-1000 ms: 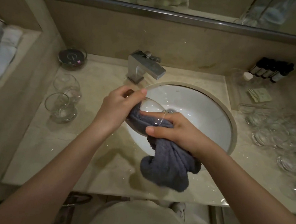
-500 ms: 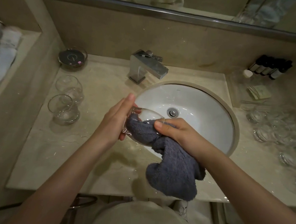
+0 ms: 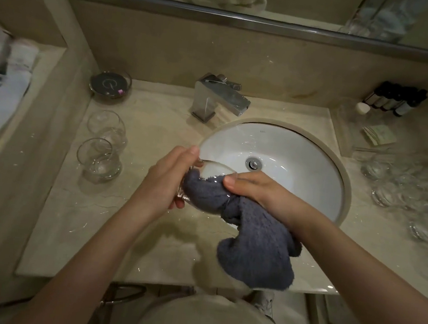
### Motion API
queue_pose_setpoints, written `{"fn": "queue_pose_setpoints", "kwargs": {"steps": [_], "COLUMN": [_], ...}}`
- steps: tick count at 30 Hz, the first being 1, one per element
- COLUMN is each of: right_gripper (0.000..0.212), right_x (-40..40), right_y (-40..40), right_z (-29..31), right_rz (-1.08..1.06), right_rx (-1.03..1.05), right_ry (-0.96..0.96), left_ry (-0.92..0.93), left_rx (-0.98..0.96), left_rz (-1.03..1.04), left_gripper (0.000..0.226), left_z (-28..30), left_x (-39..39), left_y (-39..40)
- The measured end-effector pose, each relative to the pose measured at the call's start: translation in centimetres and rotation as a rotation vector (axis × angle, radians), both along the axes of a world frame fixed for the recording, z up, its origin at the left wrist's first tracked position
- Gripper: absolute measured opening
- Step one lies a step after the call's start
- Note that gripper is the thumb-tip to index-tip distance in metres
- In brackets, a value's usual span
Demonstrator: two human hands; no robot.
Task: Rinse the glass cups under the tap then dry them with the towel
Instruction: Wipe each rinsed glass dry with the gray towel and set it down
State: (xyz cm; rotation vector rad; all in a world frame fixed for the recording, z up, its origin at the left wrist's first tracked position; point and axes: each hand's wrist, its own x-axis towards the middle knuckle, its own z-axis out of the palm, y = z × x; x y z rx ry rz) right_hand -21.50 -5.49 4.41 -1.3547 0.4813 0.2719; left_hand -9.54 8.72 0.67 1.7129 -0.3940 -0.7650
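Note:
My left hand (image 3: 164,180) grips a clear glass cup (image 3: 213,168) by its base, tilted on its side over the sink's front left rim. A grey towel (image 3: 257,245) is stuffed into the cup's mouth and hangs down below my wrist. My right hand (image 3: 255,190) pinches the towel against the cup's rim, thumb on the outside. Two more glass cups, one (image 3: 99,160) nearer and one (image 3: 107,127) behind it, stand upright on the counter at the left. The square chrome tap (image 3: 219,99) stands behind the basin with no water running.
The white oval sink (image 3: 312,167) is set in a beige marble counter (image 3: 131,232). Several clear glasses (image 3: 410,193) crowd the counter's right side. A dark glass dish (image 3: 110,85) sits at the back left, small dark bottles (image 3: 396,99) at the back right.
Both hands with the cup and towel have drifted toward me and slightly lower. My left hand has shifted its hold from the cup's top to its base.

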Motion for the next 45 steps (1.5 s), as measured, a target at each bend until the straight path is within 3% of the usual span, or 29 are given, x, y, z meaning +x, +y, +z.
{"fn": "queue_pose_setpoints", "kwargs": {"steps": [2, 5, 9, 11, 16, 18, 21, 25, 27, 30, 32, 34, 37, 41, 43, 45], "right_gripper": [0.024, 0.029, 0.031, 0.030, 0.023, 0.023, 0.029, 0.034, 0.034, 0.033, 0.026, 0.027, 0.033, 0.041, 0.040, 0.037], "right_x": [0.2, 0.6, 0.7, 0.6, 0.5, 0.6, 0.6, 0.4, 0.5, 0.7, 0.7, 1.1, 1.7, 1.7, 1.8, 1.8], "right_y": [0.3, 0.6, 0.7, 0.7, 0.9, 1.1, 1.4, 1.4, 1.3, 1.1, 1.5, 2.1, 2.4, 2.6, 2.6, 2.6], "right_z": [0.1, 0.4, 0.4, 0.3, -0.1, -0.4, -0.2, 0.6, 0.7, 0.2, -0.1, -0.1, -0.3, -0.3, -0.6, -0.7], "right_rz": [0.006, -0.005, 0.003, 0.022, 0.039, 0.045, 0.029, -0.021, 0.032, 0.050, 0.045, 0.047, 0.031, 0.002, 0.014, 0.031], "right_rx": [0.011, 0.090, 0.193, 0.139, -0.036, -0.023, 0.097, 0.308, 0.209, -0.020, -0.050, -0.030, 0.072, 0.283, 0.243, 0.072], "right_ry": [0.000, 0.026, 0.080, 0.068, -0.011, -0.013, 0.018, 0.096, 0.059, -0.009, -0.041, -0.055, -0.020, 0.094, 0.048, -0.028], "left_ry": [-0.138, -0.397, -0.613, -0.512, 0.059, 0.002, -0.364, -0.567, -0.472, -0.057, 0.181, 0.170, -0.034, -0.328, -0.302, -0.122], "left_rx": [0.026, -0.177, -0.318, -0.297, 0.003, 0.026, -0.159, -0.389, -0.380, -0.128, 0.028, 0.015, -0.211, -0.376, -0.306, -0.152], "left_rz": [0.059, 0.194, 0.148, 0.113, 0.055, 0.140, 0.257, 0.165, 0.141, 0.113, 0.090, 0.158, 0.300, 0.161, 0.073, 0.006], "left_gripper": [0.031, 0.022, 0.020, 0.019, 0.025, 0.026, 0.027, 0.014, 0.014, 0.013, 0.020, 0.020, 0.013, 0.010, 0.014, 0.030], "left_z": [-0.3, -1.2, -2.7, -2.7, -0.7, -0.6, -0.9, -1.6, -1.4, 0.0, 0.6, 0.7, 0.2, -0.9, -0.3, 0.6], "left_x": [-0.1, -0.8, -1.3, -1.1, 0.0, -0.1, -0.9, -0.9, -0.8, -0.2, 0.4, 0.5, 0.1, 0.3, 0.9, 1.4], "left_y": [0.1, 0.4, 1.2, 1.6, 1.1, 0.8, 1.0, 1.6, 1.5, 1.1, 0.9, 0.8, 1.2, 2.7, 3.0, 3.1]}}
